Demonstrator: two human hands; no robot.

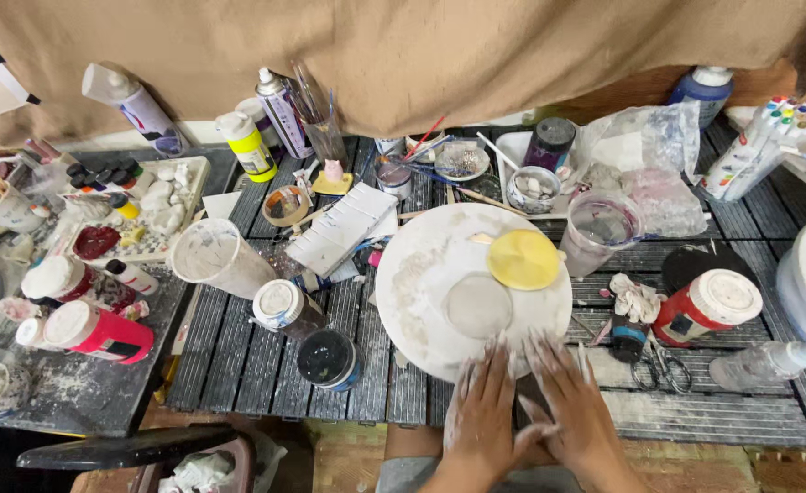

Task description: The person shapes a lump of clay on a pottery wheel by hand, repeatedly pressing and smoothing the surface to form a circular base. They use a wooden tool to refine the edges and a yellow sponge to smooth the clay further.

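My left hand (483, 411) and my right hand (575, 406) lie flat, fingers spread, at the near edge of the slatted dark table (239, 365). Both are dusted white and their fingertips reach the near rim of a large round white board (421, 283). A yellow disc (523, 259) rests on the board's far right side. A flat pale grey disc (479, 306) lies on the board just beyond my fingertips. Neither hand holds anything.
Left of the board stand a tipped white cup (213, 257), a white-lidded jar (280, 306) and a black-lidded jar (327, 359). Red jars (709, 306), scissors (659, 370), a clear bottle (764, 363) and a plastic cup (599, 228) crowd the right. Spray cans (280, 110) line the back.
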